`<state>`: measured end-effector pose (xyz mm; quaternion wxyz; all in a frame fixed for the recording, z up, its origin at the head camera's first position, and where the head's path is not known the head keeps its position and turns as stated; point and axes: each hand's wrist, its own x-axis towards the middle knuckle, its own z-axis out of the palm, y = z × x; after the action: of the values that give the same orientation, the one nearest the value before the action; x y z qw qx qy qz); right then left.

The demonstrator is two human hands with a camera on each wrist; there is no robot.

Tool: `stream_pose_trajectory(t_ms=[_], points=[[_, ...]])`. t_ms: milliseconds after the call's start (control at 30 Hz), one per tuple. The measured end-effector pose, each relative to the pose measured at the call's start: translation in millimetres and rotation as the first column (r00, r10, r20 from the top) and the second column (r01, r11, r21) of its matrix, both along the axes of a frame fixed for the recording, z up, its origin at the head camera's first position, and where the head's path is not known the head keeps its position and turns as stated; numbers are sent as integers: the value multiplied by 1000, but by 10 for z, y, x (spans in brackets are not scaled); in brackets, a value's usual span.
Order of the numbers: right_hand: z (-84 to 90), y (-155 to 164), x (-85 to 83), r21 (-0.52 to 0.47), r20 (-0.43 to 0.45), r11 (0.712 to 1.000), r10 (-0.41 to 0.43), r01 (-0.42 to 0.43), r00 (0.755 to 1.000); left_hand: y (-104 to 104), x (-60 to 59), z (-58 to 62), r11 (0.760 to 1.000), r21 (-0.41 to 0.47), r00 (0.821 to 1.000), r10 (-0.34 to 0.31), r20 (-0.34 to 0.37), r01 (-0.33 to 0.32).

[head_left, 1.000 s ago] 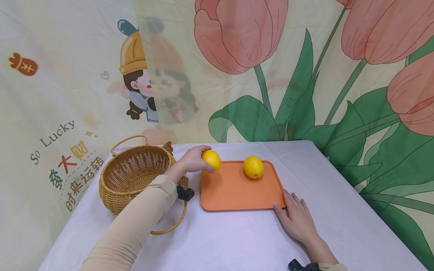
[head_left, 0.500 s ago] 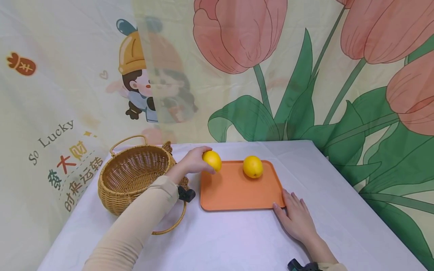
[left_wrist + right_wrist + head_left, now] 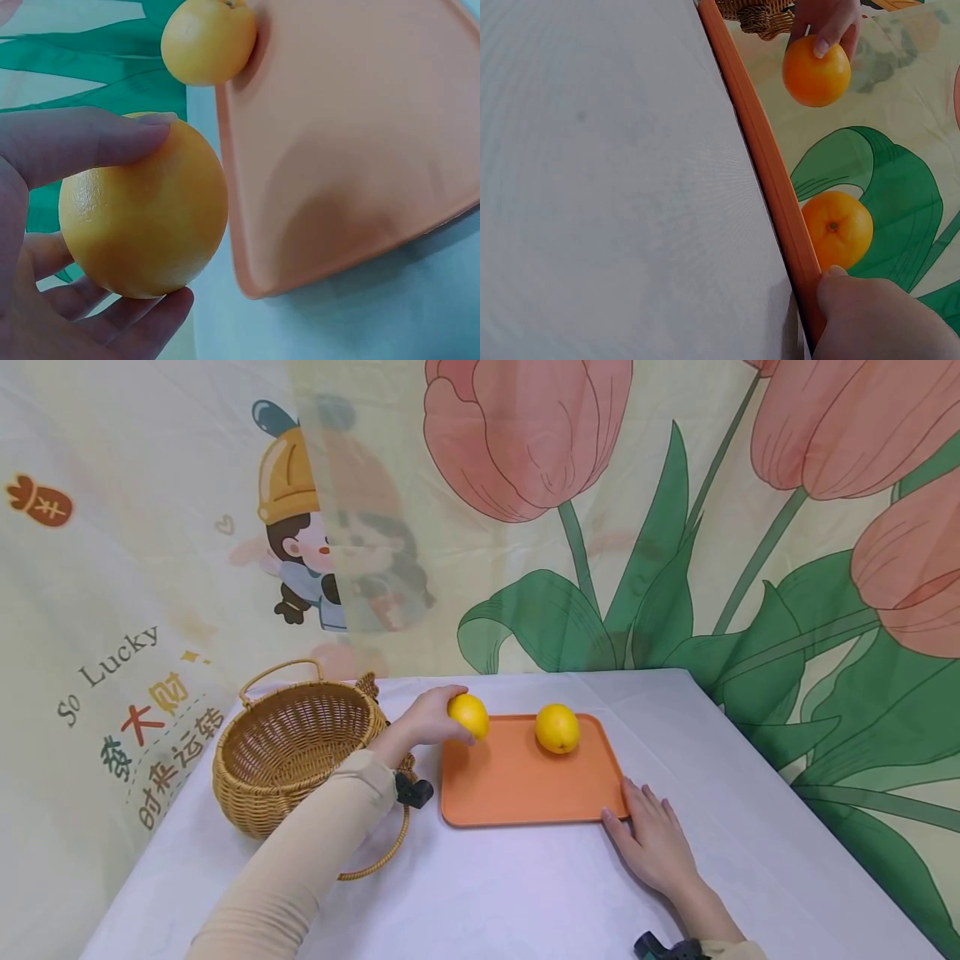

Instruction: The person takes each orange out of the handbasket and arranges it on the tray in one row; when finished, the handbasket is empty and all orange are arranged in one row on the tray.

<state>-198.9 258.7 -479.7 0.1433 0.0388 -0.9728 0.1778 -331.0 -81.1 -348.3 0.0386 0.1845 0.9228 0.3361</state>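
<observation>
The left hand (image 3: 427, 717) had the near orange (image 3: 468, 715) wrapped up, thumb over the top and fingers curled underneath, as the left wrist view showed plainly. That fruit hung just over the left edge of the orange tray (image 3: 525, 781), seemingly clear of the surface, though the head view could not settle whether it still touched. The second orange (image 3: 557, 728) sat on the tray toward its far side, well apart from either hand. The right hand (image 3: 651, 839) lay flat on the white-clothed worktop (image 3: 525, 893) at the tray's near right corner, fingers straight, its thumb pressing the rim (image 3: 810, 300) and bracing it. To the left of the tray stood the wicker basket (image 3: 288, 752), open and holding nothing that showed.

By the look of it, this was the pick-up step: one fruit grasped, the carry toward the basket not yet made. The next move would call for a short swing left from the tray, clearing the basket's rim and raised handle before the fingers let go low inside.
</observation>
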Motion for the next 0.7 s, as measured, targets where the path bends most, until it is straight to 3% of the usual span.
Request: stream_pose_trajectory(t_ms=[700], points=[[31,-4,18,1,-13,1000,-3,3,1000,128,-29,-9,1000,-17,1000,-1,22,2]])
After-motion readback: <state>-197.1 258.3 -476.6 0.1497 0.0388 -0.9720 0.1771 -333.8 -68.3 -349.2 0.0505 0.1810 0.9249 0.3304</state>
